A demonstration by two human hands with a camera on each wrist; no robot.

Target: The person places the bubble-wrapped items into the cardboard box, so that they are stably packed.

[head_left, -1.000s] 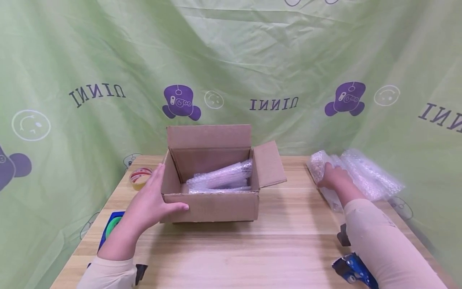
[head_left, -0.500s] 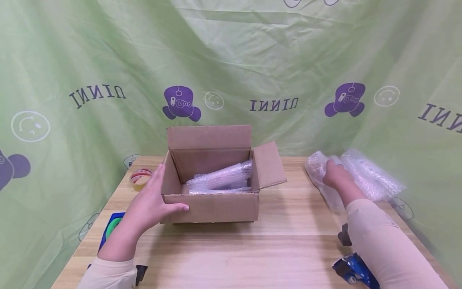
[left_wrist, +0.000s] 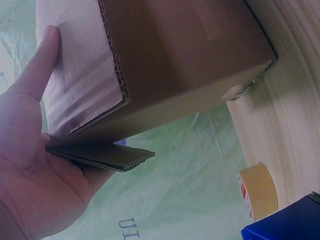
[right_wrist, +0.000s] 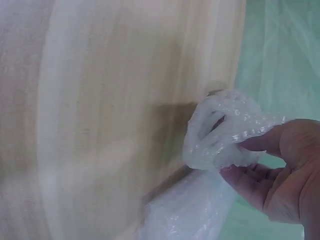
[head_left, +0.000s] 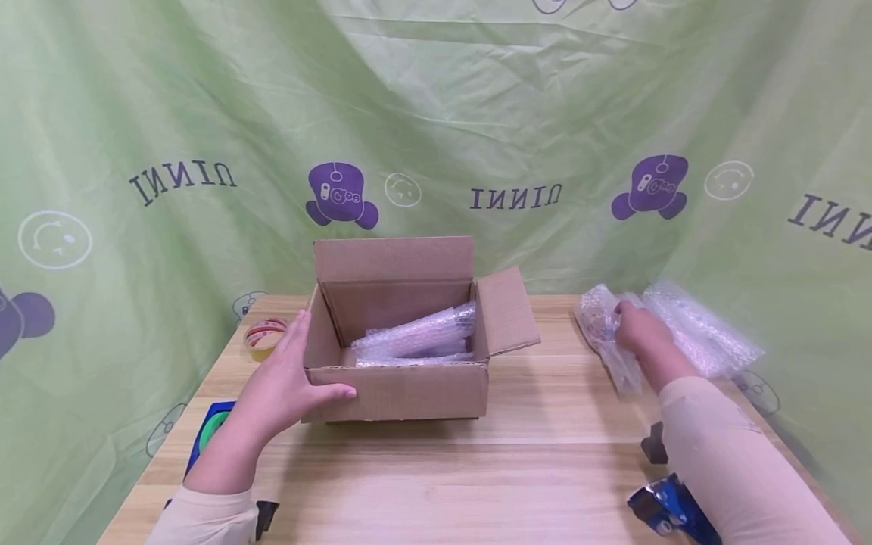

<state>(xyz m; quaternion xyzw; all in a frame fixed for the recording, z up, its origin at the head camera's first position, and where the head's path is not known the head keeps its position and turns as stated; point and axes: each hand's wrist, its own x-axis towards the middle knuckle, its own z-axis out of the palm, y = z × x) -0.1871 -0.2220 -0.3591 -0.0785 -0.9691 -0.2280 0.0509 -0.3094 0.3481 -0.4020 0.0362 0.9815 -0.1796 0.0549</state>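
Note:
An open cardboard box (head_left: pixel 409 395) stands mid-table with bubble-wrapped bundles (head_left: pixel 417 334) inside. My left hand (head_left: pixel 281 393) grips its near left corner. In the left wrist view the thumb (left_wrist: pixel 42 65) lies on the folded-down front flap (left_wrist: pixel 82 70), and the fingers reach behind the side flap (left_wrist: pixel 107 156). At the far right, my right hand (head_left: pixel 643 334) pinches the edge of a bubble-wrapped bundle (head_left: pixel 599 322). The right wrist view shows the bundle's loose wrap end (right_wrist: pixel 220 132) between thumb and fingers. What the wrap contains is unclear.
More bubble-wrapped bundles (head_left: pixel 711 333) lie right of my right hand. A tape roll (head_left: pixel 264 338) sits left of the box. A blue and green object (head_left: pixel 207 433) is partly behind my left forearm. A blue metal tool (head_left: pixel 668 509) lies by my right sleeve.
My right hand has shifted slightly right, and its fingers now pinch the wrap's edge. The near end of that bundle looks narrower. My left hand and the box stay put.

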